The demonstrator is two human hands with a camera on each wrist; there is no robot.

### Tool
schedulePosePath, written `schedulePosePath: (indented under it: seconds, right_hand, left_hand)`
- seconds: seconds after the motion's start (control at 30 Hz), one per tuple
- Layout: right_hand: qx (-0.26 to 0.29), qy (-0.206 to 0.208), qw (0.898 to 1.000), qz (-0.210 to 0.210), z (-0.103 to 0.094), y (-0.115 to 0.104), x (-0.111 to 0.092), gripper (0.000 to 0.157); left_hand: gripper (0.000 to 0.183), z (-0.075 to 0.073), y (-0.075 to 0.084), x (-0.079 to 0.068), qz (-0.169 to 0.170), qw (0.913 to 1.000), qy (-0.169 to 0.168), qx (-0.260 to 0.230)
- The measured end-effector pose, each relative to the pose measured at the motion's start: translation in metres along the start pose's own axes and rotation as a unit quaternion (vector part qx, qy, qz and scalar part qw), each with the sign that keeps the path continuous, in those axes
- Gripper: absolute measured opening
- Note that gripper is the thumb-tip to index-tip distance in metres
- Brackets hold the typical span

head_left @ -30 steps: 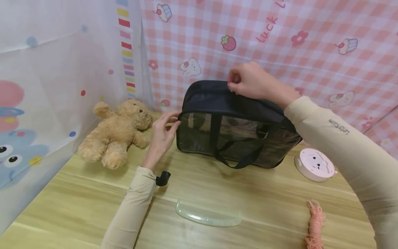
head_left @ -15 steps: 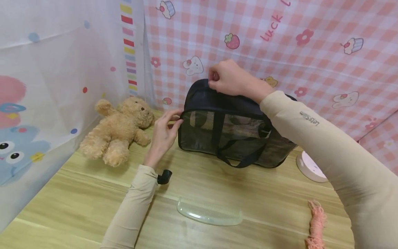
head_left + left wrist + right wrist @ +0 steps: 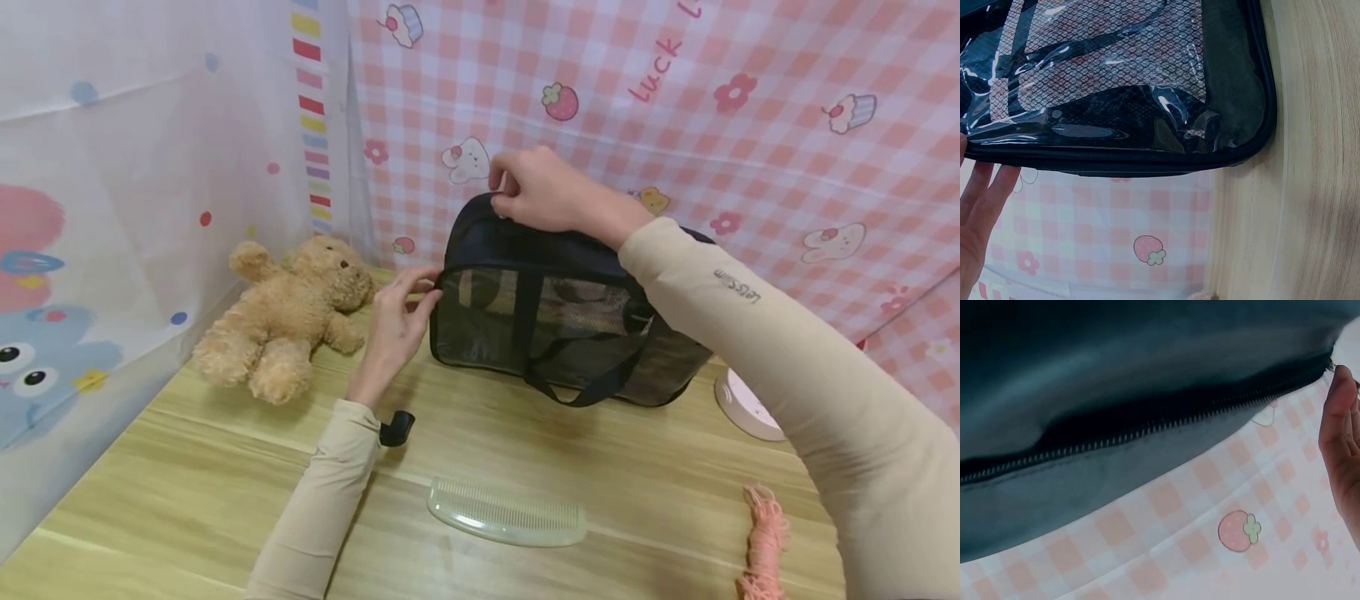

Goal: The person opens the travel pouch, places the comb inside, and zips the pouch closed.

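A black bag (image 3: 480,333) with see-through side panels stands upright on the table, a strap handle (image 3: 585,392) hanging down its front. At its left upper edge, my left hand (image 3: 393,321) pinches the piped seam between thumb and fingers. My right hand (image 3: 543,196) is at the top left of the bag, its thumb and finger pinching the zipper pull (image 3: 1332,365). Behind that hand, the zipper (image 3: 1141,431) along the top gapes, its teeth parted. Through the clear panel in the left wrist view, a mesh-patterned area (image 3: 1116,56) shows.
Left of the bag lies a teddy bear (image 3: 288,321). A pale green comb (image 3: 506,512) is in front, with a bundle of pink cord (image 3: 765,542) to the right. A round pink-white object (image 3: 746,408) is partly hidden by my right sleeve. Patterned cloths (image 3: 675,58) hang behind.
My right hand has moved left along the top of the bag with the zipper pull, slowing in the last half second. My left hand keeps its hold at the bag's edge.
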State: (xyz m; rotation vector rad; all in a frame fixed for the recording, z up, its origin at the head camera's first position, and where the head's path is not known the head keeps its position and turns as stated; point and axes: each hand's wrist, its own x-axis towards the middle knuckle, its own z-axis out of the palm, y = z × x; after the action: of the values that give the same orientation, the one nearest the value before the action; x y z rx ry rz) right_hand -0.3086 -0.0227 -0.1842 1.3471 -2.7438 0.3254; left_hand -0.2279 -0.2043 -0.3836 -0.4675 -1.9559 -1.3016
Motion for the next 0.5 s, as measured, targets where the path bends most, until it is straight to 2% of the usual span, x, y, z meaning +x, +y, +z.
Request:
schedulePosePath:
  seconds: [0.2, 0.5]
  right_hand:
    - [0.018, 0.007, 1.0, -0.003, -0.009, 0.0, -0.013, 0.021]
    - [0.03, 0.012, 0.999, -0.009, -0.011, -0.001, -0.038, 0.019]
  left_hand:
    - [0.026, -0.001, -0.001, 0.001, 0.002, 1.0, -0.001, -0.008]
    - [0.026, 0.001, 0.0, 0.001, 0.001, 1.0, 0.0, -0.008]
